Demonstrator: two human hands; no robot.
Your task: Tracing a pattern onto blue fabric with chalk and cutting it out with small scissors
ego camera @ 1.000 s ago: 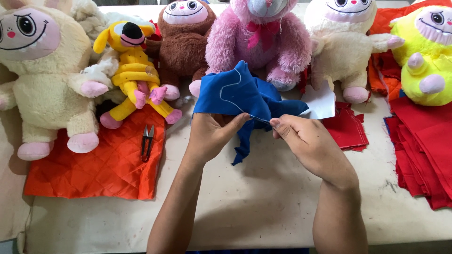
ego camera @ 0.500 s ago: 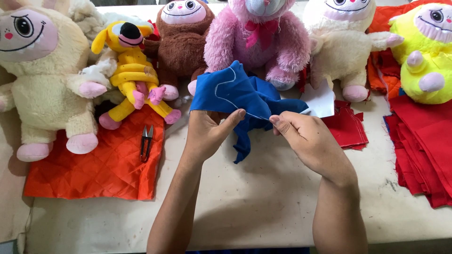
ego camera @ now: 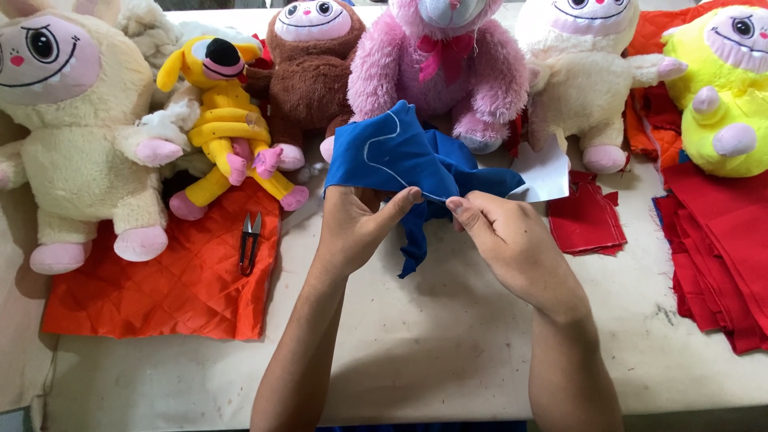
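A piece of blue fabric (ego camera: pixel 412 156) with a white stitched line is held up over the middle of the table. My left hand (ego camera: pixel 356 224) grips its lower left edge, thumb pointing right. My right hand (ego camera: pixel 500 236) pinches the same edge just to the right, fingertips nearly meeting the left thumb. A blue strip of the fabric hangs down between the two hands onto the table. The fabric partly hides the feet of a pink plush toy (ego camera: pixel 444 68) behind it.
Plush toys line the back: cream (ego camera: pixel 68 128), yellow dog (ego camera: pixel 224 120), brown (ego camera: pixel 312 72), cream (ego camera: pixel 580 76), neon yellow (ego camera: pixel 720 88). Small snips (ego camera: pixel 250 242) lie on orange quilted cloth (ego camera: pixel 168 280). Red fabric pieces (ego camera: pixel 588 224) and a red stack (ego camera: pixel 724 240) lie right. White paper (ego camera: pixel 548 176) sits behind.
The blue fabric has shifted slightly in my hands and the fingers have adjusted along its edge. Both hands stay in almost the same place.
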